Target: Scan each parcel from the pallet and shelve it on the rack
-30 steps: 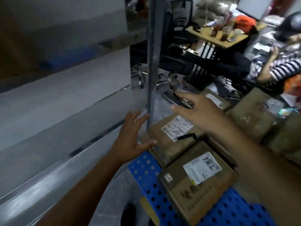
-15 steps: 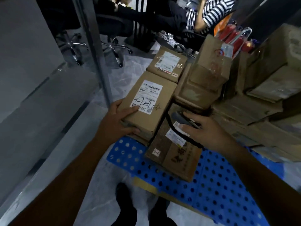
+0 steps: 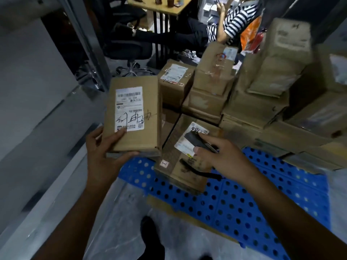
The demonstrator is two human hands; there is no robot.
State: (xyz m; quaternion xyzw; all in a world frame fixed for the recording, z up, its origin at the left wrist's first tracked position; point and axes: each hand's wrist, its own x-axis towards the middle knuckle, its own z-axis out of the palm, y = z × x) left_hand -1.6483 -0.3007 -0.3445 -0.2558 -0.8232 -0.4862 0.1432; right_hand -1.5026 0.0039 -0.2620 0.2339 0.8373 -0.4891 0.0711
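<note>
The left hand (image 3: 105,152) grips the near end of a flat brown parcel (image 3: 150,109), thumb laid on top at the lower edge of its white shipping label (image 3: 129,108), fingers curled underneath. The parcel sits just toward 10 o'clock from the centre of the view, label up, long side running toward 12 o'clock; whether its far end rests on anything cannot be told. The right hand (image 3: 223,156), at 4 o'clock from the parcel, is closed round a black handheld scanner (image 3: 197,140), with a dark strap (image 3: 199,170) hanging below the hand. The scanner is over the label of a second parcel (image 3: 172,145), which lies on the blue perforated pallet (image 3: 244,203). More cartons (image 3: 262,102) are stacked on the pallet from 12 to 3 o'clock, close together. A grey rack shelf (image 3: 28,109) runs along the 9 o'clock side, with its metal upright (image 3: 84,40) at 11 o'clock. At 12 to 1 o'clock, beyond the cartons, a person in a striped top (image 3: 238,21) is seated near a desk (image 3: 161,6) and an office chair (image 3: 131,51). A dark shoe (image 3: 152,239) shows at 6 o'clock.
</note>
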